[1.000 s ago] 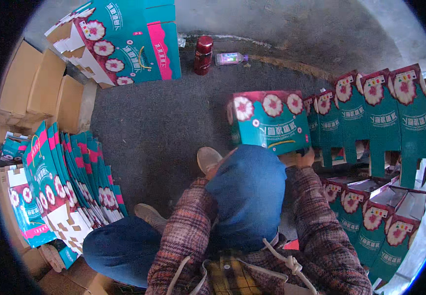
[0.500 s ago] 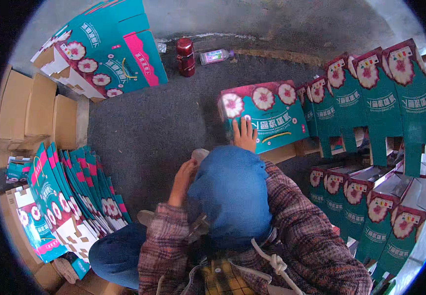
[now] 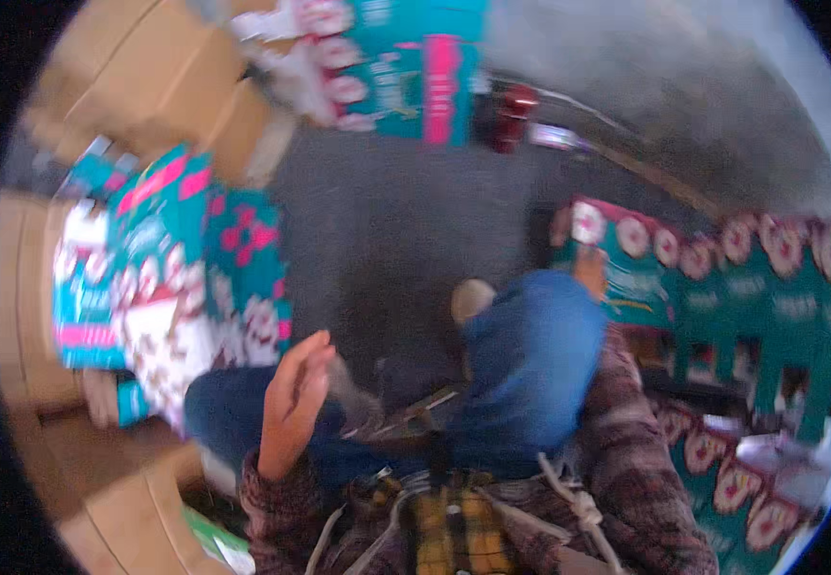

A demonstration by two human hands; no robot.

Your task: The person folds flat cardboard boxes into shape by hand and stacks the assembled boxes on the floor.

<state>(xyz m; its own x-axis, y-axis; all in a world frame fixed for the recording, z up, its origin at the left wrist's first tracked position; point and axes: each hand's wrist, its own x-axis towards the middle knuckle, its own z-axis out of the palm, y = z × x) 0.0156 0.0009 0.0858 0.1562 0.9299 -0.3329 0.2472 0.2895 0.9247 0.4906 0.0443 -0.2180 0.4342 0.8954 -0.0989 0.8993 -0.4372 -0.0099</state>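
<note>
Blurred view, so read it with care; the left hand (image 3: 293,407) is up in front of the left knee, fingers straight and together, palm bare, gripping nothing; the right hand (image 3: 590,270) is out at two o'clock past the blue-clad knee (image 3: 530,369), resting on the top edge of the teal carton with flower prints (image 3: 617,278); whether those fingers pinch the edge or merely lie on it, I cannot tell.

That carton stands upright on the dark floor (image 3: 396,240), first of the row of standing cartons (image 3: 780,297) running off toward three o'clock; to my eye the sound way here is to keep the right hand steady on the top edge so the carton stays square in its row, and bring the free left hand toward the stack of flat carton blanks (image 3: 185,287) at nine o'clock, taking the top sheet by a clean edge rather than dragging the pile.

Round about: brown cardboard boxes (image 3: 128,77) from ten to eleven o'clock; a big printed carton (image 3: 406,67) at twelve; a red bottle (image 3: 509,115) just right of it. More folded cartons (image 3: 751,479) crowd in at four o'clock; the raised knee sits between the two hands and may hamper any cross-body reach.
</note>
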